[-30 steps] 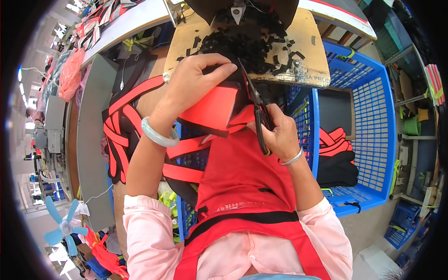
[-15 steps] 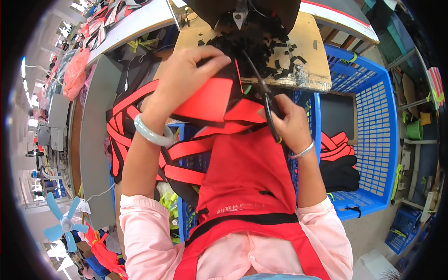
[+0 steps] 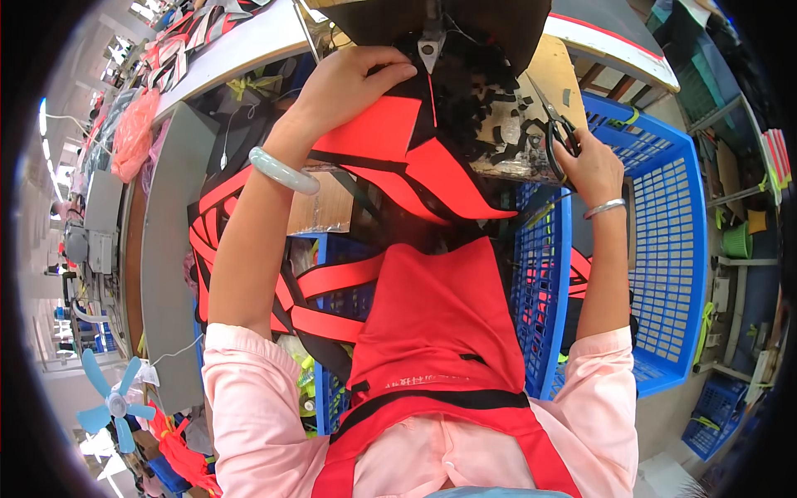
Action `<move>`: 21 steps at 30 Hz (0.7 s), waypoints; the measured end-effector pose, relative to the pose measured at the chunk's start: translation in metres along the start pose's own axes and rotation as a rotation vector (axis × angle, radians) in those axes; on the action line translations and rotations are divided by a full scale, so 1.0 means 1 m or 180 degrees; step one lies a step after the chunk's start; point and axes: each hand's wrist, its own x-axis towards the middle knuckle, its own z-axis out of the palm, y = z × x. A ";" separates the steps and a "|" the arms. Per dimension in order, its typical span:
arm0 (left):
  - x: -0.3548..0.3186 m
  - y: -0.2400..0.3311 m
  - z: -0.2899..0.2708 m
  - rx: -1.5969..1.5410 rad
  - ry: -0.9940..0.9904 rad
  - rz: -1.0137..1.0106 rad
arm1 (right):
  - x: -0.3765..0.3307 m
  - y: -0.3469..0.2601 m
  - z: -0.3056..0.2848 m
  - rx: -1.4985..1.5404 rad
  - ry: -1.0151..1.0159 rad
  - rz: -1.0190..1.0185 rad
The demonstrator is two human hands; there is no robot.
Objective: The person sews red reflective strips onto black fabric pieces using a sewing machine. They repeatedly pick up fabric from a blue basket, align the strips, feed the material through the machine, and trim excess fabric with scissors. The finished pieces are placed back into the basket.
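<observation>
My left hand (image 3: 353, 87) is pinched closed at the black edge of a fabric piece with neon-red panels (image 3: 369, 129), just below the metal part (image 3: 430, 50) of a dark machine. From that piece a neon-red strip with black edging (image 3: 461, 183) hangs toward me. Off to the right, my right hand (image 3: 594, 170) is closed round the handles of black-handled scissors (image 3: 558, 133). Their blades point away from me over the board and stand apart from the fabric. More black-edged red strips (image 3: 336, 278) drape below my left forearm.
Black fabric scraps (image 3: 477, 100) litter a worn wooden board (image 3: 552, 58). A blue plastic basket (image 3: 682, 332) stands at the right, with red and black pieces in it. A grey panel (image 3: 170, 274) rises at the left, and a small blue fan (image 3: 116, 402) is at the lower left.
My right hand has carried the scissors away from the fabric to the right. My left hand and the piece have shifted farther from me, and its red strip now hangs spread out.
</observation>
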 end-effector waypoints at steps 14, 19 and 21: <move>-0.054 0.013 -0.027 -0.0159 -0.0361 -0.0353 | -0.026 -0.054 -0.002 0.1474 0.0269 -0.1388; -0.079 0.014 -0.046 -0.0888 -0.1066 -0.0725 | -0.106 -0.138 0.031 0.3313 -0.0826 -0.1642; -0.095 -0.005 -0.036 -0.1032 -0.0981 -0.0880 | -0.122 -0.148 0.020 0.3623 -0.1083 -0.1425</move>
